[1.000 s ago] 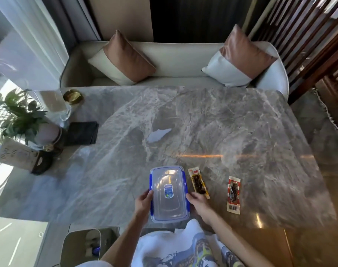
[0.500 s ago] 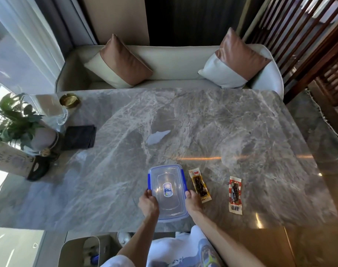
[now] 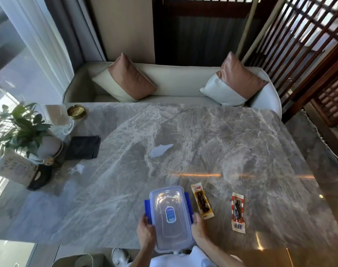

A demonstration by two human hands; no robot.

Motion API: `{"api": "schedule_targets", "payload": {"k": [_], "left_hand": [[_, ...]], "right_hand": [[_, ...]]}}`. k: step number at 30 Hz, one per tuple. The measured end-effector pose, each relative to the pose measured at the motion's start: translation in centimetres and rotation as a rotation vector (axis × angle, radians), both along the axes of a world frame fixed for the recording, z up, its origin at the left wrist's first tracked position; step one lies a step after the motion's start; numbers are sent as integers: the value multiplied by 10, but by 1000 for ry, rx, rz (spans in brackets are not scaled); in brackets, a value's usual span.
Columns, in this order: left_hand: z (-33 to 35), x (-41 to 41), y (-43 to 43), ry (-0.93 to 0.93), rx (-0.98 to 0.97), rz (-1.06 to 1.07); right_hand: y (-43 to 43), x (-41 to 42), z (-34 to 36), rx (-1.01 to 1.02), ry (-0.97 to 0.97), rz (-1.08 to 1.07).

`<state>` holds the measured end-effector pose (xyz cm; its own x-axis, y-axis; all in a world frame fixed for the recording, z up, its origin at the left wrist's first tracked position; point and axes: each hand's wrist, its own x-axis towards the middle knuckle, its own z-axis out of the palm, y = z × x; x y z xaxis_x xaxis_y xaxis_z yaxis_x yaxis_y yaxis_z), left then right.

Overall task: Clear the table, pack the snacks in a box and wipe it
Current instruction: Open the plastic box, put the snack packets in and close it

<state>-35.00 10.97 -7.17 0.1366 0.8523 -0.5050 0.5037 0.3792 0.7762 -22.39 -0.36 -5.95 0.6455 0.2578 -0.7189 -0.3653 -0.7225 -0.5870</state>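
Note:
A clear plastic box (image 3: 170, 216) with a lid and blue side clips lies at the near edge of the grey marble table (image 3: 183, 141). My left hand (image 3: 146, 233) grips its left side and my right hand (image 3: 199, 227) grips its right side. The blue clips stick out sideways from the lid. A yellow snack packet (image 3: 202, 201) lies just right of the box. A red-and-white snack packet (image 3: 238, 212) lies further right. A dark folded cloth (image 3: 83, 147) rests at the table's left.
At the left edge stand a potted plant (image 3: 20, 130), a glass container (image 3: 58, 120), a gold ashtray (image 3: 76, 111) and a paper bag (image 3: 14, 168). A small wet patch (image 3: 160, 150) marks the table's middle. A sofa with two cushions (image 3: 174, 83) lies beyond.
Both hands slid down the sides of the box to its near end. The blue clips now stick outward. The camera tilted up.

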Motion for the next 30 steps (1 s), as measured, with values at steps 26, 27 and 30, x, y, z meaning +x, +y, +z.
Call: {"api": "schedule_targets", "payload": {"k": [26,27,30], "left_hand": [[76,100,64,535,286,-944],[66,95,69,572,237,-1032],[49,69,75,486,156,-992]], "right_hand": [[-49,106,53,356,-90,-431],[-62,110,52,346,-99,-489],[-94,117,52,299,-104,-597]]}}
